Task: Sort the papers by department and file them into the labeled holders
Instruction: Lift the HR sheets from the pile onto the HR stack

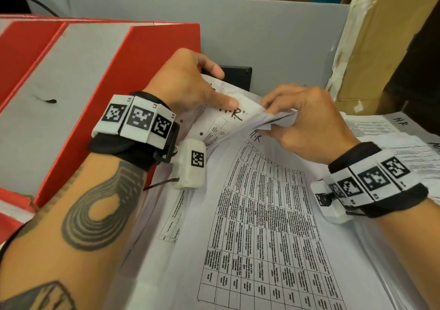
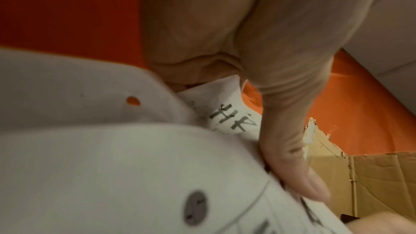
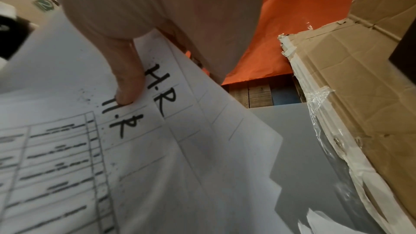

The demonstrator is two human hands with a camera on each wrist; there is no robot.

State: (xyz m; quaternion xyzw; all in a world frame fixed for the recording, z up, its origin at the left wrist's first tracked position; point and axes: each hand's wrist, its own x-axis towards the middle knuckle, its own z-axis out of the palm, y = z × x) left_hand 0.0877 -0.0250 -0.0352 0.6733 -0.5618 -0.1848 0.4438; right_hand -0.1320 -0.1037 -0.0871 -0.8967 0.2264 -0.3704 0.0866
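A stack of printed sheets [image 1: 262, 226] with tables lies in front of me; the top one bears a handwritten "H.R" [image 1: 256, 135]. My left hand [image 1: 190, 83] pinches a bent sheet [image 1: 221, 121] also marked "H.R", thumb on top. My right hand [image 1: 307, 119] grips the curled top corners of several sheets [image 1: 276, 119]. The right wrist view shows two "H.R" sheets [image 3: 139, 113] fanned under a fingertip [image 3: 128, 93]. In the left wrist view my thumb [image 2: 290, 149] presses a marked sheet [image 2: 227, 116]. Red and grey holders [image 1: 100, 90] stand to the left.
A grey partition [image 1: 273, 38] runs behind the papers. A taped cardboard box [image 1: 371, 47] stands at the right. More sheets, one marked "H.R" [image 1: 392, 128], lie at the far right. A small black box [image 1: 238, 76] sits behind my left hand.
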